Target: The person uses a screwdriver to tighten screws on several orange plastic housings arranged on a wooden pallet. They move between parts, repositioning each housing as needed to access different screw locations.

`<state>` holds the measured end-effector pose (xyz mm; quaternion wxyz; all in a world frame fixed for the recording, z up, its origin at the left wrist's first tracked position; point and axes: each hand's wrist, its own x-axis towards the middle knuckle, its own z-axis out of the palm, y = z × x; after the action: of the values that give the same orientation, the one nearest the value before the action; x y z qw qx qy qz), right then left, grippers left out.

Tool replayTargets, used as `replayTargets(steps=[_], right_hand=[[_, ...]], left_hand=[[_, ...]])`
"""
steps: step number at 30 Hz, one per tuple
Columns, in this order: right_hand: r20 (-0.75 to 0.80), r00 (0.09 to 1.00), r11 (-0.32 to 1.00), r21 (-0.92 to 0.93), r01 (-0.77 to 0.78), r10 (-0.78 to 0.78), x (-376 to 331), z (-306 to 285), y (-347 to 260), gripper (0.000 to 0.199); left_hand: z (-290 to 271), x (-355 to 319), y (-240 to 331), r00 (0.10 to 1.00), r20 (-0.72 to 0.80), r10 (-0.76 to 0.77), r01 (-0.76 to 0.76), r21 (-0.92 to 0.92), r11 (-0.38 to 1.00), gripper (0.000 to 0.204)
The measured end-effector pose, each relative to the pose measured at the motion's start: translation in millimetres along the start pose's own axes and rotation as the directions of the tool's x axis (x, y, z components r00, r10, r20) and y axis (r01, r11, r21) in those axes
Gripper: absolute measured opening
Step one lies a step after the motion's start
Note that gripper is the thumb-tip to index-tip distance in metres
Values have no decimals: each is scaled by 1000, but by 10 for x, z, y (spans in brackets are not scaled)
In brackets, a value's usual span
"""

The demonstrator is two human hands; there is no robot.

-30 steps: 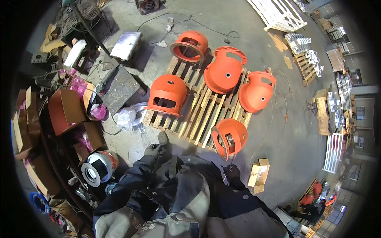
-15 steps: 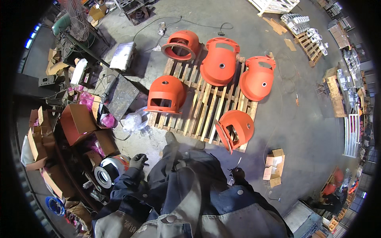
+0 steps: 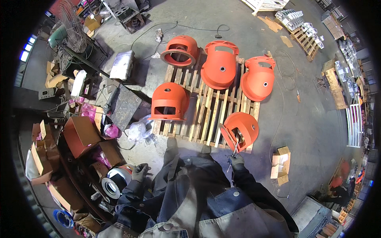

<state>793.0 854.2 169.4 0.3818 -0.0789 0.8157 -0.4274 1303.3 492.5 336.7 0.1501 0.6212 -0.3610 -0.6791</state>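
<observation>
Several orange metal housings lie on a wooden pallet [image 3: 206, 115] on the concrete floor. The nearest housing [image 3: 242, 129] sits at the pallet's front right corner. My right hand [image 3: 237, 160], in a dark glove, holds a thin metal tool [image 3: 234, 152] that points up toward that housing. My left hand [image 3: 139, 172], also gloved, hangs with fingers apart above a round metal part [image 3: 115, 182] and holds nothing. My dark jacket and grey apron fill the lower middle.
Brown cardboard boxes [image 3: 79, 135] and pink bags crowd the left side. A small open box [image 3: 281, 164] lies on the floor to the right. A fan [image 3: 71, 31] stands far left. More pallets [image 3: 305, 27] and stacked parts are at the back right.
The view has shifted so the pallet sits higher and nearer. My right hand with the tool has come closer to the front housing. My left hand now shows beside the round metal part.
</observation>
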Motion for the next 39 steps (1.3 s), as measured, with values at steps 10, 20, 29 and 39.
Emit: replayTargets(steps=[10,20,29,39], right_hand=[[-59,992,987,120,-102,110,-594,908,-136,15],[-149,988,966,-260,-3,-37,-1304,1301,-947,19],[-200,980,937,-343,-63,-8,-1056,960,-749,25],[-179,973,854,-519,34,-147,-555,612,290,33]], left_hand=[[-617,1096,625,1000,27,-2,2,-4,1000,19],[-661,2003,798,992,114,-57,59,-12,998,13],[-330,1791,736,991,14,-133,131,95,987,21],[28,1346,651,994,-29,-103,104,50,993,30]])
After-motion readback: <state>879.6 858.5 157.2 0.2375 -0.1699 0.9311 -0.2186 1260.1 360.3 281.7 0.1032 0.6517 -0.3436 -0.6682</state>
